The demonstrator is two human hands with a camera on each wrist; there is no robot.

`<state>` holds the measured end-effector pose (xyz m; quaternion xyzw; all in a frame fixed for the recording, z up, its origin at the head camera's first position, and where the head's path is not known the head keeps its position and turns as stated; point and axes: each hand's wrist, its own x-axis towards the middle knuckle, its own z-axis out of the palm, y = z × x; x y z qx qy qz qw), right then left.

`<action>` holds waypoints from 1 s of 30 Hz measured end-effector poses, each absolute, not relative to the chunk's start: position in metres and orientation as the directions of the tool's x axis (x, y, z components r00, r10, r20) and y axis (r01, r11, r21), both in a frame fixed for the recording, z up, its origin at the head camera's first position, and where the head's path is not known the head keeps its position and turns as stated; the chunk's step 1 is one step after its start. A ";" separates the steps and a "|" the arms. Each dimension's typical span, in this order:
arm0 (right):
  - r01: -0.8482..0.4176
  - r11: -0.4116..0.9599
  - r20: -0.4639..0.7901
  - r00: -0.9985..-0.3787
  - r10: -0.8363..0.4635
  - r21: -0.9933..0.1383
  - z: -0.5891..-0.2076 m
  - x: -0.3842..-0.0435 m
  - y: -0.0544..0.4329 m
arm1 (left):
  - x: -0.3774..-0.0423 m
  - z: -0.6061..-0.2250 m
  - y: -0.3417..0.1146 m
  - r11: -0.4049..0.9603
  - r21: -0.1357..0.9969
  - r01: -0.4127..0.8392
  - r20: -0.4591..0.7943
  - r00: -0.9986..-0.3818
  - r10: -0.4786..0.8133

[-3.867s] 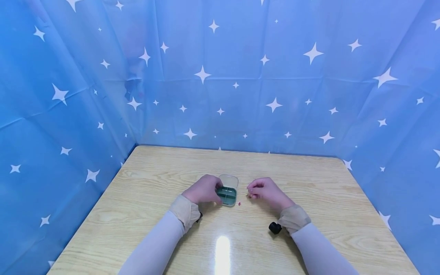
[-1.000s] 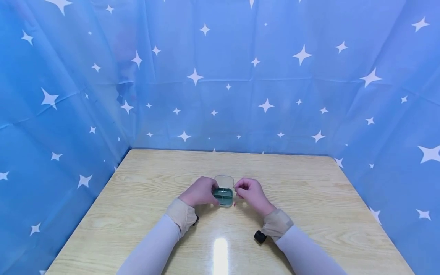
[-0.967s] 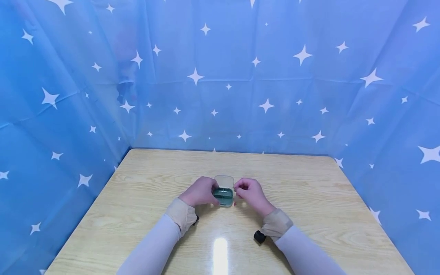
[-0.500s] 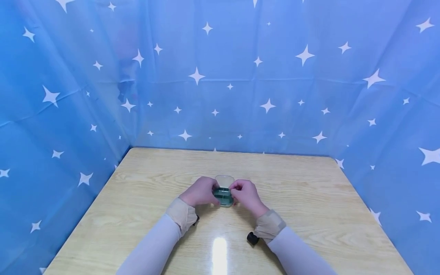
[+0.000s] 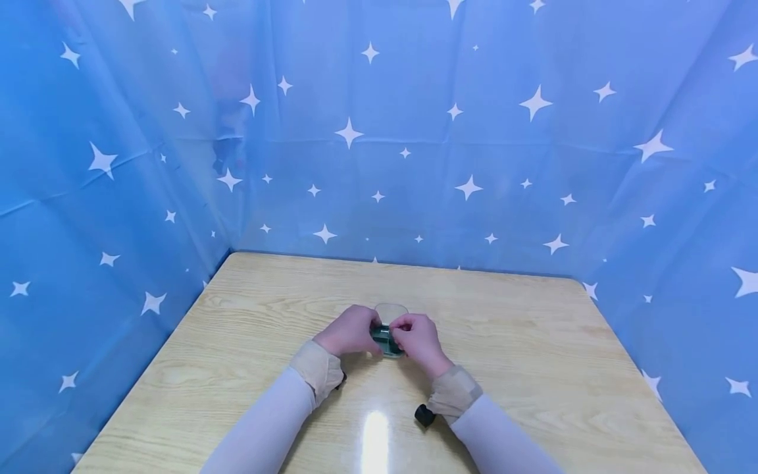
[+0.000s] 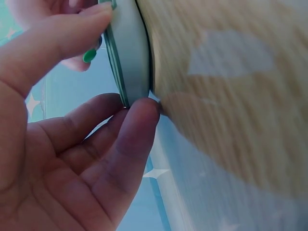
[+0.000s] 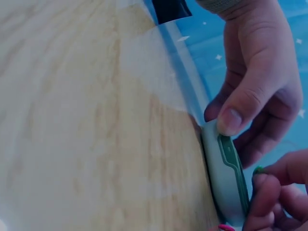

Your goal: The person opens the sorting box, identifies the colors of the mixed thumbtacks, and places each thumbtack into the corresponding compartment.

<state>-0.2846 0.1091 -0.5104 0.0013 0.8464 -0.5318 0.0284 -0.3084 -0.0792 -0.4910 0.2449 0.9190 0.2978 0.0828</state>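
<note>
A small pill box [image 5: 383, 336], pale outside with green compartments, lies on the table with its clear lid [image 5: 391, 309] folded back. My left hand [image 5: 349, 331] holds the box from its left side; in the right wrist view the thumb [image 7: 230, 120] presses on its edge. Above the right half of the box, my right hand [image 5: 419, 341] pinches a small round green piece [image 7: 259, 170] between thumb and forefinger. The left wrist view shows this green piece [image 6: 89, 56] beside the box wall [image 6: 132, 53]. The right hand hides part of the compartments.
A small pink piece [image 7: 225, 227] lies by the near end of the box in the right wrist view. Light wood table [image 5: 521, 342] surrounds the box. Blue star-printed curtains [image 5: 403, 171] stand at the back and sides.
My right hand has moved left from the table beside the pill box to over its right compartments. The left hand keeps its hold on the box.
</note>
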 end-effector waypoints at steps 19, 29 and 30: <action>0.006 0.457 -0.016 -1.000 -0.019 -0.889 -0.512 -0.285 0.109 | -0.308 -0.491 -0.079 0.710 0.582 0.397 -0.009 -0.870 0.494; -0.030 0.433 0.044 -0.999 0.022 -0.901 -0.517 -0.285 0.104 | -0.311 -0.494 -0.079 0.719 0.566 0.404 -0.011 -0.868 0.497; -0.033 0.432 0.048 -0.999 0.025 -0.901 -0.518 -0.285 0.104 | -0.311 -0.494 -0.079 0.718 0.565 0.407 -0.009 -0.867 0.498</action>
